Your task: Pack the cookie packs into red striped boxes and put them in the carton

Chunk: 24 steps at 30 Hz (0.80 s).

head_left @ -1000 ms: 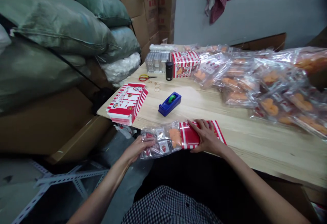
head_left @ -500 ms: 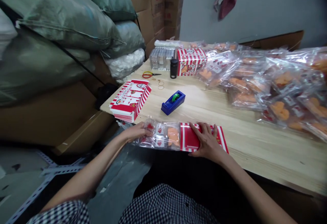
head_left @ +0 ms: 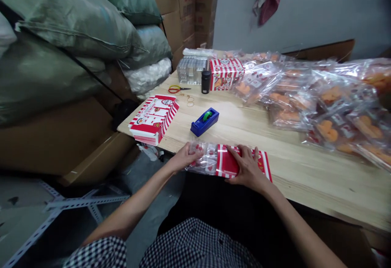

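On the desk (head_left: 305, 170), a heap of clear packets (head_left: 320, 101) fills the far right; a stack of striped cartons (head_left: 152, 119) sits at the left corner; a red-striped box (head_left: 227, 164) lies at the near edge, a clear bag (head_left: 206, 160) sticking from its left end. The right hand (head_left: 249, 169) lies flat and spread on the box; the left hand (head_left: 186, 159) pinches the bag.

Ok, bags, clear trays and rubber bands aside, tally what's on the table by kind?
Striped carton under the right hand, with the left hand's clear bag partly inside: 1
Upright striped carton: 1
Stack of flat striped cartons: 1
Blue tape dispenser: 1
Scissors: 1
Black canister: 1
Total: 6
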Each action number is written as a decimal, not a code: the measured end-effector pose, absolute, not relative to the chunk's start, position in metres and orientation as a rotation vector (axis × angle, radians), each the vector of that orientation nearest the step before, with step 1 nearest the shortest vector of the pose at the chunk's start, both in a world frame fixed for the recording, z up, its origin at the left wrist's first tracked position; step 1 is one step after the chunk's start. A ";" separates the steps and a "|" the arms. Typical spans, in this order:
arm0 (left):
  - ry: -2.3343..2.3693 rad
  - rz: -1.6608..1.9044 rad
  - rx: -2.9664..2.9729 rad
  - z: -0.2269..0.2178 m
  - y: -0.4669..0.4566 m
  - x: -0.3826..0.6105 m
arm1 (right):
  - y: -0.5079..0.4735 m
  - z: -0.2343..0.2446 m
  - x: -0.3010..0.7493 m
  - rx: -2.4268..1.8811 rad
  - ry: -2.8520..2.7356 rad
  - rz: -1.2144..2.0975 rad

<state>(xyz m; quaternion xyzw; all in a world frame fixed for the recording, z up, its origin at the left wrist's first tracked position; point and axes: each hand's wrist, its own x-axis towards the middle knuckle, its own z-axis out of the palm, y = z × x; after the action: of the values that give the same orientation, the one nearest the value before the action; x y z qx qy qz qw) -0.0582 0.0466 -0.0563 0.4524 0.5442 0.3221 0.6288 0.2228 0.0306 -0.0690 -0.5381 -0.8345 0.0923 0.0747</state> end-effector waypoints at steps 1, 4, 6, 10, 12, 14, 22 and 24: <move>1.289 0.802 1.086 -0.050 0.045 -0.063 | 0.029 -0.068 0.223 -1.631 -2.472 0.268; 1.314 0.923 1.179 -0.031 0.041 -0.075 | 0.020 -0.066 0.219 -1.652 -2.382 0.215; 1.261 0.935 1.208 -0.021 0.036 -0.076 | 0.012 -0.064 0.211 -1.647 -2.342 0.188; 1.205 0.888 1.273 -0.007 0.022 -0.057 | -0.005 -0.053 0.192 -1.639 -2.250 0.164; 1.217 0.842 1.394 0.000 0.014 -0.044 | -0.012 -0.045 0.184 -1.634 -2.202 0.163; 1.212 0.788 1.580 0.007 0.008 -0.033 | -0.018 -0.041 0.179 -1.629 -2.160 0.165; 1.241 1.065 1.852 0.029 -0.024 -0.006 | -0.049 -0.038 0.163 -1.769 -1.655 0.176; 1.240 1.059 1.695 0.025 -0.037 -0.003 | -0.065 -0.032 0.159 -1.805 -1.516 0.200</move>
<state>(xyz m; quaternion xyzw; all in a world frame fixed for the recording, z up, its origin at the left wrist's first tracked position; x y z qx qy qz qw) -0.0033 -0.0367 0.0246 0.6652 0.4866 0.4156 0.3848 0.1591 -0.0650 -0.0316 -0.7063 -0.5933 0.0783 0.3781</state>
